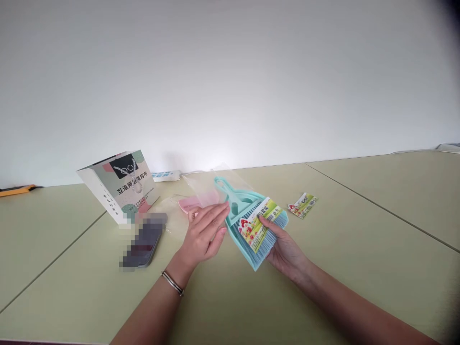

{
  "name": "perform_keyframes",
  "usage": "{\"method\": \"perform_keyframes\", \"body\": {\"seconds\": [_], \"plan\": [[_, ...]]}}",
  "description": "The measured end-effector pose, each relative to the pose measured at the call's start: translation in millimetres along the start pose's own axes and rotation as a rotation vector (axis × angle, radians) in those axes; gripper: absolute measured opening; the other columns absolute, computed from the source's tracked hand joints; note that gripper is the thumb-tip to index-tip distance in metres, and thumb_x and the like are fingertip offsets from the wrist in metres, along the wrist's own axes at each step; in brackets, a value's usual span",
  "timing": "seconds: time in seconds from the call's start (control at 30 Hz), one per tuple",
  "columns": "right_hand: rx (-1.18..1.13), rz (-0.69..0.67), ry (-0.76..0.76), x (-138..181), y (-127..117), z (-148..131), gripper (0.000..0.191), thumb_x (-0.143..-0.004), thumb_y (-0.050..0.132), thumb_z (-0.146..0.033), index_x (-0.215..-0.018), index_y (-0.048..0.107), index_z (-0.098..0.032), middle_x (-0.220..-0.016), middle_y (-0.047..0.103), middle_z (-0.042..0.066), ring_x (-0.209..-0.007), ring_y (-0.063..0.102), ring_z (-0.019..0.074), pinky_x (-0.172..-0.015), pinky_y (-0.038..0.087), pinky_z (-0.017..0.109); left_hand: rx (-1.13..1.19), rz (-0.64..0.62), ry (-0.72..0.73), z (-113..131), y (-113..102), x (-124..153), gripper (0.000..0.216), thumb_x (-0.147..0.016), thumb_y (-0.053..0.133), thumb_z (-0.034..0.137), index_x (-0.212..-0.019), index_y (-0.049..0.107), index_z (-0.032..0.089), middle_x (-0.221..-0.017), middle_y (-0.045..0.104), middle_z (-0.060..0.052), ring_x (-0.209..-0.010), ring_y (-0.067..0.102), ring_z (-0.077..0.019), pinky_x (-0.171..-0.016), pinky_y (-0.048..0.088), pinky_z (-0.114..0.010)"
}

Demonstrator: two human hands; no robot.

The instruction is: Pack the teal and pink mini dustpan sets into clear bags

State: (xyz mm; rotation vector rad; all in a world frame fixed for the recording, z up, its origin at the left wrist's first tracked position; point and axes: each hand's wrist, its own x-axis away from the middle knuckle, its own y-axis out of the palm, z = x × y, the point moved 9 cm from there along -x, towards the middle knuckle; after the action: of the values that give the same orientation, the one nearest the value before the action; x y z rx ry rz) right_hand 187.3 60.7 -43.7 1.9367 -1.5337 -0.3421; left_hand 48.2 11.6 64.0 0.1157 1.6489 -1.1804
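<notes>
My right hand [287, 254] grips a turquoise dustpan [247, 196] by its wide end, thumb on top and the other fingers underneath. A small brush with blue bristles [268, 248] lies nested in the dustpan. Across the brush sits a colourful printed card [257, 225], pressed by my right thumb. My left hand [203, 235] has its fingers stretched out, with the tips at the dustpan's left edge; whether they touch it I cannot tell. Behind my left hand a pink plastic piece [187, 203], partly hidden, lies in a clear plastic bag [168, 220].
A paper gift bag [125, 187] with rope handles leans at the left. Before it lies a phone [147, 242], partly blurred. Another printed card [302, 206] lies to the right. A yellow-orange tool [16, 190] and a white strip [167, 176] lie along the wall.
</notes>
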Motion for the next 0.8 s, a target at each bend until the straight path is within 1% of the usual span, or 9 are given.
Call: {"method": "perform_keyframes", "body": {"seconds": [0.1,0.33,0.43,0.53,0.6,0.67,0.7,0.73,0.8], "plan": [[0.004,0.044,-0.058,0.8,-3.4,-4.9,0.028,-0.084,0.058,-0.035,-0.109,0.059,-0.021,-0.110,0.070,0.006,-0.100,0.067,0.0226,-0.084,0.057,0.040,0.014,-0.025,-0.011,6.2,5.5,0.0,0.038,-0.088,0.041,0.024,-0.121,0.060,0.023,-0.118,0.066,-0.009,-0.102,0.062,-0.0222,-0.088,0.037,-0.037],[0.040,-0.022,0.001,5.3,3.8,4.6,0.021,-0.082,0.061,-0.031,-0.100,0.061,-0.020,-0.100,0.073,0.004,-0.092,0.070,0.0213,-0.076,0.061,0.034,0.070,-0.160,0.062,32.8,18.3,-7.7,0.034,-0.086,0.045,0.022,-0.113,0.065,0.022,-0.112,0.069,-0.008,-0.094,0.064,-0.0225,-0.075,0.043,-0.036],[-0.050,0.075,-0.013,4.6,-4.5,0.7,0.023,-0.081,0.062,-0.027,-0.103,0.060,-0.021,-0.100,0.073,0.001,-0.095,0.069,0.0191,-0.079,0.060,0.031,0.080,-0.036,0.116,36.8,5.9,-6.2,0.030,-0.085,0.046,0.019,-0.106,0.068,0.022,-0.106,0.071,-0.008,-0.086,0.065,-0.0208,-0.071,0.044,-0.035],[-0.083,0.122,-0.042,4.9,-7.6,-3.5,0.031,-0.080,0.063,-0.027,-0.110,0.058,-0.023,-0.105,0.071,0.001,-0.099,0.067,0.0191,-0.082,0.060,0.032,0.100,0.162,0.062,28.9,-12.0,-2.1,0.032,-0.085,0.049,0.019,-0.113,0.062,0.026,-0.113,0.067,-0.007,-0.099,0.062,-0.0215,-0.084,0.044,-0.037],[-0.077,0.126,-0.032,5.8,-6.8,-2.4,0.034,-0.080,0.063,-0.027,-0.114,0.056,-0.024,-0.107,0.071,0.000,-0.101,0.066,0.0195,-0.083,0.060,0.032,0.133,0.358,-0.168,5.8,-26.2,3.0,0.038,-0.085,0.050,0.024,-0.123,0.053,0.028,-0.130,0.055,-0.007,-0.120,0.050,-0.0234,-0.097,0.039,-0.040],[-0.085,0.126,-0.018,6.8,-5.6,-0.4,0.037,-0.080,0.063,-0.026,-0.116,0.055,-0.025,-0.110,0.070,0.000,-0.103,0.066,0.0198,-0.083,0.060,0.033,0.264,0.526,-0.568,-31.2,-28.9,18.0,0.047,-0.086,0.051,0.032,-0.132,0.040,0.029,-0.143,0.039,-0.008,-0.133,0.036,-0.0239,-0.104,0.034,-0.041],[-0.098,0.127,-0.012,7.2,-5.0,0.4,0.038,-0.080,0.063,-0.025,-0.117,0.055,-0.025,-0.111,0.069,0.000,-0.103,0.065,0.0200,-0.083,0.060,0.033,0.386,0.548,-0.786,-48.6,-19.8,27.7,0.052,-0.087,0.051,0.038,-0.135,0.033,0.029,-0.146,0.034,-0.009,-0.135,0.033,-0.0238,-0.104,0.035,-0.041],[-0.116,0.130,-0.007,7.5,-4.6,1.2,0.039,-0.080,0.064,-0.025,-0.118,0.054,-0.025,-0.111,0.069,0.000,-0.104,0.065,0.0199,-0.084,0.060,0.033,0.547,0.513,-0.982,-60.9,-3.3,35.7,0.056,-0.086,0.050,0.043,-0.136,0.029,0.028,-0.146,0.034,-0.010,-0.134,0.036,-0.0239,-0.103,0.038,-0.040],[-0.157,0.145,-0.002,7.9,-4.3,2.5,0.039,-0.080,0.064,-0.023,-0.118,0.054,-0.026,-0.112,0.069,0.000,-0.105,0.065,0.0194,-0.084,0.059,0.032,0.927,0.298,-1.237,-63.1,39.5,41.4,0.057,-0.085,0.046,0.053,-0.133,0.033,0.025,-0.138,0.045,-0.012,-0.125,0.048,-0.0251,-0.095,0.045,-0.038]]}}
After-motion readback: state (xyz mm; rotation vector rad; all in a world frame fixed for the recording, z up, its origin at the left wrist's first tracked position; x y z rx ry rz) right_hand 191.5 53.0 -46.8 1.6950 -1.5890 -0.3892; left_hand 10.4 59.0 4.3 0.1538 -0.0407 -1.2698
